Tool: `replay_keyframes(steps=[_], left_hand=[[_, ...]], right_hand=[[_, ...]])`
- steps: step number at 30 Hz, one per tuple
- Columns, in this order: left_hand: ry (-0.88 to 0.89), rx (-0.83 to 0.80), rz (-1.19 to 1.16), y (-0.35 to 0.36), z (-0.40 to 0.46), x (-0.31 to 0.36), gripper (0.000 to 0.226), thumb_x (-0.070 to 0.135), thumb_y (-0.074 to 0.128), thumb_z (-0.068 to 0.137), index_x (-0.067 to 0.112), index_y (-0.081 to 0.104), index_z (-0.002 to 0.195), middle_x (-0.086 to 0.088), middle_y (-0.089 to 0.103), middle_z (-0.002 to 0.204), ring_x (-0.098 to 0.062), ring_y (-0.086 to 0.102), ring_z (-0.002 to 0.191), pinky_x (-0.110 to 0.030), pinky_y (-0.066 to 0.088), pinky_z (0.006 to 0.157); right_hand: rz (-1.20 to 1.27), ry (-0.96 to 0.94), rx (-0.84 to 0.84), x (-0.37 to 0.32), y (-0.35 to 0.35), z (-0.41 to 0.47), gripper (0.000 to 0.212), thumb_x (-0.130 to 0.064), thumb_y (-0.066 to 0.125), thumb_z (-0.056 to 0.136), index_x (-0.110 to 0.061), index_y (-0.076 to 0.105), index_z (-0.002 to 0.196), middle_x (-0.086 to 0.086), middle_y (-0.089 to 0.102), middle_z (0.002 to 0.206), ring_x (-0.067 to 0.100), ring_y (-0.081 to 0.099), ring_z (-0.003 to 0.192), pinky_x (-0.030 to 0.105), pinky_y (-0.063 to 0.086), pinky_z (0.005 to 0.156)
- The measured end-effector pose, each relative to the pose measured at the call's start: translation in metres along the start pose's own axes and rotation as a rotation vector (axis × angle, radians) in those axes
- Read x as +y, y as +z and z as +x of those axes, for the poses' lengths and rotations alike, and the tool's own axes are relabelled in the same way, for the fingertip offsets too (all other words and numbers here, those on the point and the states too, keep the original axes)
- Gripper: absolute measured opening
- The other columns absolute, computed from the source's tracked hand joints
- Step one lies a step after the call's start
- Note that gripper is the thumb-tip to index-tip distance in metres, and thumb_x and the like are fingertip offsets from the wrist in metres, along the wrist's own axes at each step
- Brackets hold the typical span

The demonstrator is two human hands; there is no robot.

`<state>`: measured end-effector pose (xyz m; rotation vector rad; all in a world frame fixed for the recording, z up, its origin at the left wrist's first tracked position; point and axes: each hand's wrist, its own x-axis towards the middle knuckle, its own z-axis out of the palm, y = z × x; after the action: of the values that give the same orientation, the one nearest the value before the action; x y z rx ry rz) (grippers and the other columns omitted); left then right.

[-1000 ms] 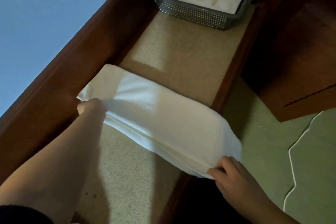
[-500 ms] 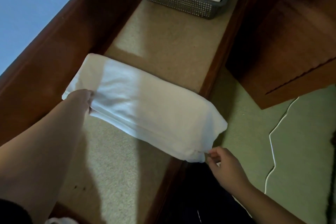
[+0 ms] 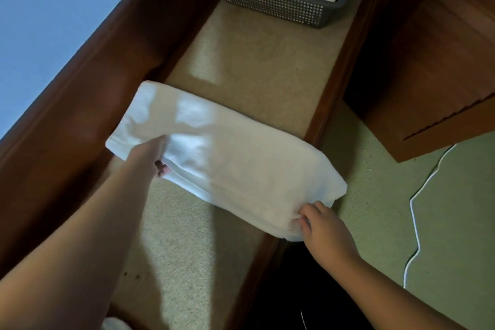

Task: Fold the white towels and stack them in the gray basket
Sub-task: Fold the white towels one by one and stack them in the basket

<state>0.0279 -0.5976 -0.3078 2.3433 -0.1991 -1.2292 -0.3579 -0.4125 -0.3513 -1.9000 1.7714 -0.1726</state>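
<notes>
Across the tan wood-edged surface (image 3: 262,67), the folded white towel (image 3: 227,163) runs far-left to near-right, the left hand (image 3: 150,154) pinching its left end, the right hand (image 3: 325,228) gripping its near-right corner.

Beige wood-framed surface (image 3: 262,67) under white towel (image 3: 227,163) and gray basket (image 3: 276,4).
</notes>
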Motion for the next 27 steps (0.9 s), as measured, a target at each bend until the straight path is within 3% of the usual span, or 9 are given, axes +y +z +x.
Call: replay_keyframes(steps=[4, 7, 10, 11, 14, 16, 20, 22, 27], left_hand=[[0.129, 0.092, -0.071, -0.005, -0.008, -0.016, 0.037, 0.033, 0.061, 0.095, 0.006, 0.058, 0.121, -0.013, 0.063, 0.113, -0.026, 0.066, 0.093, -0.031, 0.056, 0.061], [0.148, 0.099, -0.141, -0.009, -0.013, -0.023, 0.040, 0.035, 0.058, 0.098, 0.006, 0.059, 0.126, -0.015, 0.065, 0.117, -0.030, 0.069, 0.103, -0.032, 0.058, 0.068], [0.174, 0.024, 0.065, -0.002, -0.036, -0.036, 0.036, 0.043, 0.059, 0.096, 0.007, 0.058, 0.094, -0.012, 0.058, 0.088, -0.021, 0.059, 0.072, -0.035, 0.048, 0.062], [0.183, -0.005, 0.118, 0.003, -0.045, -0.041, 0.039, 0.048, 0.061, 0.096, 0.009, 0.056, 0.089, -0.012, 0.056, 0.085, -0.022, 0.055, 0.071, -0.035, 0.045, 0.062], [0.194, -0.107, 0.115, 0.017, -0.070, -0.055, 0.059, 0.052, 0.073, 0.093, 0.004, 0.063, 0.126, -0.019, 0.064, 0.126, -0.035, 0.061, 0.118, -0.044, 0.050, 0.098], [0.184, -0.172, 0.070, 0.029, -0.088, -0.065, 0.072, 0.048, 0.080, 0.088, -0.001, 0.059, 0.137, -0.019, 0.061, 0.141, -0.037, 0.056, 0.130, -0.045, 0.045, 0.108], [0.195, -0.227, 0.053, 0.057, -0.129, -0.094, 0.043, 0.042, 0.082, 0.087, 0.005, 0.073, 0.109, -0.009, 0.067, 0.105, -0.025, 0.061, 0.094, -0.035, 0.047, 0.082], [0.220, -0.207, 0.074, 0.073, -0.149, -0.111, 0.037, 0.040, 0.078, 0.089, 0.005, 0.067, 0.096, -0.007, 0.065, 0.092, -0.024, 0.060, 0.084, -0.033, 0.047, 0.070], [0.180, -0.180, -0.023, 0.115, -0.193, -0.145, 0.033, 0.031, 0.074, 0.092, 0.008, 0.058, 0.110, -0.007, 0.065, 0.103, -0.012, 0.060, 0.083, -0.024, 0.043, 0.061]], right_hand=[[-0.006, -0.146, 0.056, 0.001, -0.015, -0.016, 0.015, -0.020, 0.066, 0.094, -0.024, 0.052, 0.092, -0.009, 0.051, 0.087, 0.016, 0.054, 0.072, 0.031, 0.047, 0.060], [0.000, -0.256, 0.031, 0.005, -0.020, -0.027, 0.014, -0.022, 0.058, 0.097, -0.028, 0.046, 0.093, -0.011, 0.047, 0.088, 0.013, 0.052, 0.075, 0.029, 0.049, 0.064], [0.007, -0.249, -0.032, 0.014, -0.019, -0.030, 0.011, -0.025, 0.059, 0.098, -0.030, 0.051, 0.103, -0.013, 0.050, 0.096, 0.012, 0.056, 0.084, 0.028, 0.051, 0.071], [0.018, -0.241, -0.066, 0.016, -0.019, -0.029, 0.011, -0.025, 0.059, 0.100, -0.030, 0.053, 0.107, -0.013, 0.051, 0.099, 0.012, 0.057, 0.088, 0.028, 0.052, 0.074], [0.068, -0.201, -0.172, 0.015, -0.028, -0.023, 0.016, -0.026, 0.059, 0.100, -0.030, 0.058, 0.116, -0.015, 0.051, 0.105, 0.009, 0.057, 0.099, 0.030, 0.053, 0.083], [0.106, -0.155, -0.204, 0.012, -0.041, -0.017, 0.019, -0.028, 0.058, 0.100, -0.031, 0.059, 0.119, -0.017, 0.050, 0.108, 0.006, 0.055, 0.103, 0.029, 0.052, 0.087], [0.096, -0.058, -0.168, 0.017, -0.069, 0.004, 0.021, -0.026, 0.060, 0.099, -0.032, 0.059, 0.119, -0.012, 0.047, 0.113, 0.010, 0.055, 0.106, 0.031, 0.052, 0.086], [0.082, 0.005, -0.151, 0.022, -0.084, 0.019, 0.026, -0.026, 0.062, 0.097, -0.032, 0.057, 0.122, -0.009, 0.046, 0.119, 0.015, 0.055, 0.110, 0.036, 0.054, 0.088], [0.064, 0.105, -0.177, 0.028, -0.110, 0.071, 0.043, -0.026, 0.065, 0.094, -0.031, 0.050, 0.135, -0.002, 0.044, 0.134, 0.022, 0.056, 0.113, 0.043, 0.056, 0.088]])
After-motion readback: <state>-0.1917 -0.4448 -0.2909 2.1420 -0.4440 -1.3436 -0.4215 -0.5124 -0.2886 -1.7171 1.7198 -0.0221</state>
